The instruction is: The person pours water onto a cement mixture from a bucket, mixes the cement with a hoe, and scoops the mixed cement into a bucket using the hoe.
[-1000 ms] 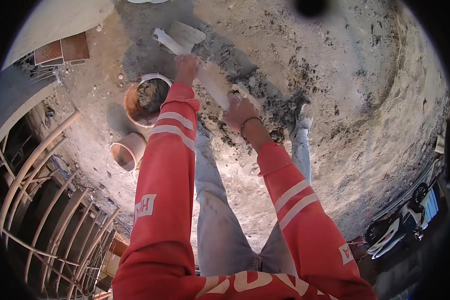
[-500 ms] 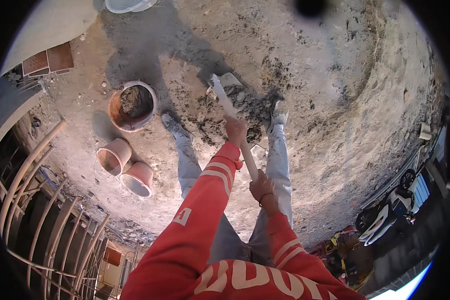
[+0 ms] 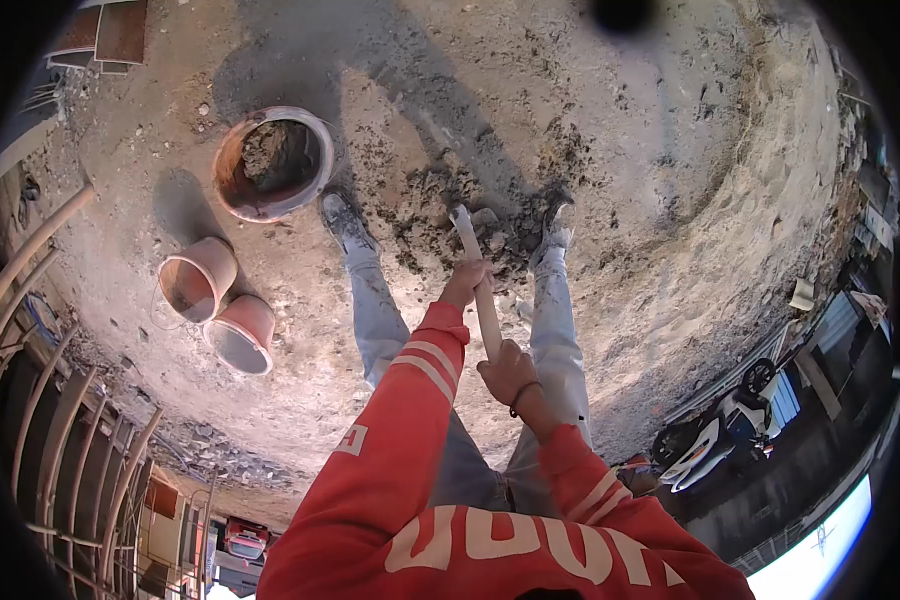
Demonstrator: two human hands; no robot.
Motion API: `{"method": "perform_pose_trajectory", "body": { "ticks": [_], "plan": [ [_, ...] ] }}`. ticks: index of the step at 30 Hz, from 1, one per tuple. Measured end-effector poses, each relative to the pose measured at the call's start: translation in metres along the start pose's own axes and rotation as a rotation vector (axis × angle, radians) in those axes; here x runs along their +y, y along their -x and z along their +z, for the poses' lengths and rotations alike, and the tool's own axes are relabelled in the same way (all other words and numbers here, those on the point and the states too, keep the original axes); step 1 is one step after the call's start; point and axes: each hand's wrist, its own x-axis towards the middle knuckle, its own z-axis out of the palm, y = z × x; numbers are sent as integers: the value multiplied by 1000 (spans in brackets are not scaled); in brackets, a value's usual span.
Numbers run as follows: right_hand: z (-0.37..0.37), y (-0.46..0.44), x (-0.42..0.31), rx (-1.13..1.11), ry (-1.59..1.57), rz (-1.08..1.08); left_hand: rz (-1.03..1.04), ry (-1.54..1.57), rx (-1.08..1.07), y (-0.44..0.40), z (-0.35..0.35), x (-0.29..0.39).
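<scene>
Digging, seemingly, at the pile [image 3: 498, 228] toward twelve o'clock, left hand [image 3: 466, 283] and right hand [image 3: 510, 374] clamp their fingers round the handle [image 3: 487, 320]. Another stroke would want steady pressure.

A white motorbike [image 3: 697, 452] stands lower right, curved poles [image 3: 34, 241] and a red vehicle [image 3: 246, 539] lower left.

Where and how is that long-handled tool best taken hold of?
By its pale handle, I'd say, from the person's own side: left hand partway along, right hand at the near end. The handle is straight and slim and runs toward the body, while its far end is at the dark, clumpy material.
</scene>
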Motion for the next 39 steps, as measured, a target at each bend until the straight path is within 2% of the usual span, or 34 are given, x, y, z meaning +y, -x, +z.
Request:
{"method": "perform_pose_trajectory", "body": {
  "ticks": [4,5,7,8,10,11,12,14,16,17,18,19,20,21,22,23,25,29,31,33,35,37,39],
  "plan": [
    [13,50,-70,10,35,-78,-47,211,-80,41,-45,60],
    [15,73,-87,1,42,-77,-5,256,-85,54,-57,79],
    [42,118,-82,138,158,-355,62,333,-103,74,-84,117],
    [40,140,-85,26,180,-342,48,426,-56,87,-93,142],
    [18,189,-118,-93,-16,-196,218,388,17,142,-110,174],
    [27,195,-103,-64,-8,-261,302,371,57,176,-112,188],
    [42,196,-74,-36,2,-325,401,294,221,220,-107,200],
    [62,153,-27,29,48,-439,524,354,308,275,-105,208],
    [89,78,14,100,114,-534,633,364,391,280,-117,209],
    [93,31,9,-7,139,-495,685,345,429,270,-125,211],
    [104,-20,4,18,153,-534,736,328,471,259,-134,212],
    [112,-71,-9,53,123,-473,763,368,460,242,-145,204],
    [118,-128,-20,30,308,-418,791,407,447,220,-158,198],
    [118,-165,-29,98,434,-341,868,443,410,199,-162,214],
    [111,-183,-43,91,488,-239,871,500,408,196,-157,220],
    [115,-199,-42,117,455,-250,923,493,381,198,-155,231],
    [108,-181,-36,314,383,-429,960,498,361,222,-144,219],
    [91,-138,0,192,209,-589,880,517,270,244,-117,207],
    [75,-75,20,102,22,-799,768,471,302,244,-107,203],
    [67,-15,42,-12,-94,-799,677,436,217,227,-100,196],
    [72,22,68,44,-180,-712,550,334,198,203,-65,183],
    [72,37,89,142,-178,-491,446,235,167,165,-30,167],
    [60,38,100,203,-148,-314,427,159,101,122,15,150]
  ]
}}
